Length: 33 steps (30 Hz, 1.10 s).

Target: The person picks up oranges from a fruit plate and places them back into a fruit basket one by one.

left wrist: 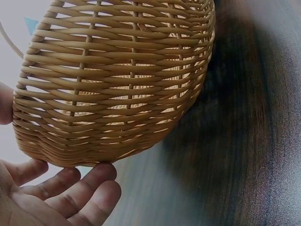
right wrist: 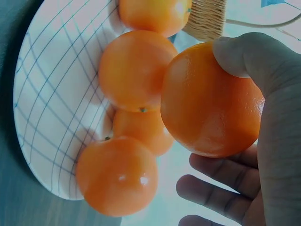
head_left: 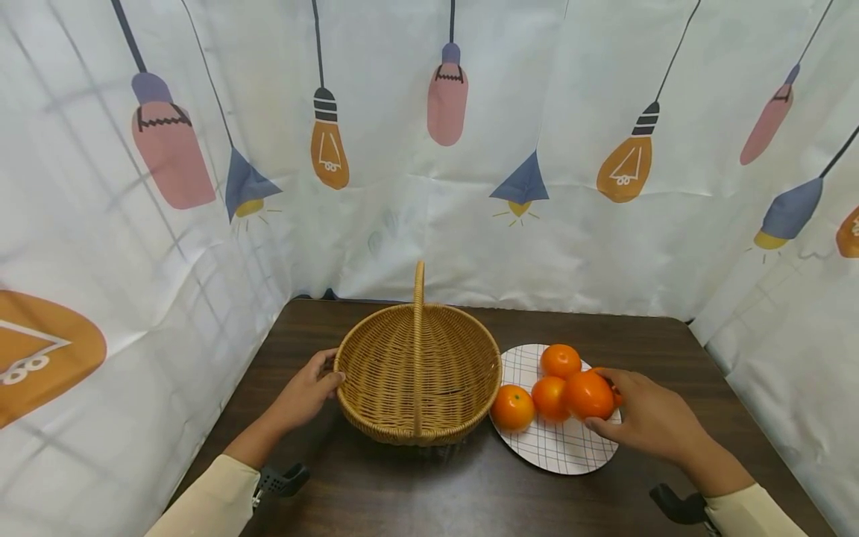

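Note:
A brown wicker basket (head_left: 362, 373) with a tall arched handle stands on the table. At its left rim, my left hand (head_left: 315, 388) pinches the edge, thumb over the rim and fingers against the outside weave (left wrist: 117, 84). On the right, my right hand (head_left: 654, 418) grips an orange (head_left: 589, 395) between thumb and fingers. In the right wrist view the held orange (right wrist: 211, 103) is clear of the white plate (right wrist: 51, 99). Several other oranges, such as one orange (head_left: 513, 408) at the left edge, lie on the plate.
The plate (head_left: 564, 455) has a grid pattern and sits close to the basket's right side. Dark wood-grained table (head_left: 403, 492) lies beneath everything. A white curtain (head_left: 403, 246) printed with lamps encloses the back and both sides.

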Motion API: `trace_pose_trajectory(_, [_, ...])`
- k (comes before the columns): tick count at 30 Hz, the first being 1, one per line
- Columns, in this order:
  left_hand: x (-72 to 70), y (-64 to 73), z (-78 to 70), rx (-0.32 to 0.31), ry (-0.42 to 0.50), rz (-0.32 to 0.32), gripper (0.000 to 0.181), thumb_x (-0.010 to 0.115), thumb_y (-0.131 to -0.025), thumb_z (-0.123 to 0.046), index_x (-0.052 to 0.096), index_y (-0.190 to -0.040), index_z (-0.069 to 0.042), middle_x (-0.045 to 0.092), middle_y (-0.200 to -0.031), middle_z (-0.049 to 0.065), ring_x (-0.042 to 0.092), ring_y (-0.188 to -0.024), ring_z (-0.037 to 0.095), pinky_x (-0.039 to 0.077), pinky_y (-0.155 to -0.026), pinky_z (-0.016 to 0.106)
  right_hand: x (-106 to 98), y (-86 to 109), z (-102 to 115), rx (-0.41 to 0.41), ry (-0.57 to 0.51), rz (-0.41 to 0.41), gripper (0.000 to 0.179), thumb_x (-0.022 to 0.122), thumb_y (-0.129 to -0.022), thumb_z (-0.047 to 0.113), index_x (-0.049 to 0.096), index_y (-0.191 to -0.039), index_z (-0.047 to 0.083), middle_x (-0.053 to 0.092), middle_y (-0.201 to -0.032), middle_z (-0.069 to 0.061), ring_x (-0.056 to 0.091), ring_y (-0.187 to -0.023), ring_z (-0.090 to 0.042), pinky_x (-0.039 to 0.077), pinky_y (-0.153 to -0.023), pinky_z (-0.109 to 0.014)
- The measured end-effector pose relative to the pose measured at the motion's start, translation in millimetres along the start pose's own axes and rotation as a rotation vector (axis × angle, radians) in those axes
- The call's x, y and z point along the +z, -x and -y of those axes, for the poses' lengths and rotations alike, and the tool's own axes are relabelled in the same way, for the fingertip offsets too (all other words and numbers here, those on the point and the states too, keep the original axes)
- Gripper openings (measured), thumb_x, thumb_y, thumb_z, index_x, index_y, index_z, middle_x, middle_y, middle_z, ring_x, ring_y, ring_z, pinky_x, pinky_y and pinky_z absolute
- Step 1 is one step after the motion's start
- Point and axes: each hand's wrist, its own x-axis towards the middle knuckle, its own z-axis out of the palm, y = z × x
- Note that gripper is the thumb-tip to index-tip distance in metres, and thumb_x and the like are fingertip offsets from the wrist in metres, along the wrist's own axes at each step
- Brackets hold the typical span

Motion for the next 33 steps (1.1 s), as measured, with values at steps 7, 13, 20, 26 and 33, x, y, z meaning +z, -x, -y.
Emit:
trace_pose_trajectory(7, [0.2, 0.3, -0.8, 0.010, 0.010, 0.001, 0.058, 0.053, -0.104, -0.020, 0.033, -0.153, 0.005, 0.050, -0.139, 0.024, 0.061, -0.106, 0.027, 0.054, -0.085, 0.041, -2, -6.0, 5, -0.015, 0.000, -0.002, 0.092, 0.070, -0.077, 0.078, 0.060, -0.135, 0.006, 0.065, -0.128, -0.017, 0.066, -0.096, -0.030, 0.056, -0.068, -0.050])
trace_pose_trajectory(13, [-0.3, 0.0, -0.8, 0.005, 0.000, -0.006, 0.059, 0.053, -0.103, -0.020, 0.033, -0.153, 0.004, 0.051, -0.137, 0.023, 0.059, -0.097, 0.024, 0.053, -0.082, 0.040, -6, -11.8, 12, -0.022, -0.018, -0.008, 0.090, 0.074, -0.078, 0.073, 0.060, -0.136, 0.006, 0.064, -0.128, -0.018, 0.066, -0.095, -0.029, 0.055, -0.066, -0.048])
trace_pose_trajectory(20, [-0.3, 0.0, 0.3, 0.013, 0.008, 0.004, 0.059, 0.053, -0.104, -0.020, 0.032, -0.153, 0.004, 0.050, -0.140, 0.025, 0.061, -0.103, 0.026, 0.053, -0.081, 0.037, -6, -18.3, 19, -0.033, -0.022, -0.018, 0.090, 0.076, -0.078, 0.071, 0.059, -0.136, 0.004, 0.064, -0.127, -0.019, 0.066, -0.095, -0.031, 0.056, -0.067, -0.050])
trace_pose_trajectory(26, [-0.2, 1.4, -0.1, 0.007, 0.023, 0.004, 0.059, 0.052, -0.104, -0.020, 0.032, -0.154, 0.004, 0.049, -0.142, 0.026, 0.061, -0.112, 0.030, 0.054, -0.083, 0.036, -5, -23.3, 22, -0.051, -0.029, -0.032, 0.091, 0.073, -0.079, 0.073, 0.058, -0.137, 0.003, 0.064, -0.128, -0.020, 0.066, -0.099, -0.033, 0.056, -0.070, -0.052])
trace_pose_trajectory(33, [0.5, 3.3, -2.6, -0.002, 0.039, 0.009, 0.060, 0.051, -0.105, -0.020, 0.030, -0.155, 0.004, 0.046, -0.144, 0.026, 0.059, -0.119, 0.033, 0.054, -0.087, 0.040, -7, -28.0, 27, -0.057, -0.020, -0.024, 0.090, 0.078, -0.078, 0.068, 0.058, -0.137, 0.003, 0.065, -0.122, -0.017, 0.066, -0.095, -0.030, 0.056, -0.068, -0.050])
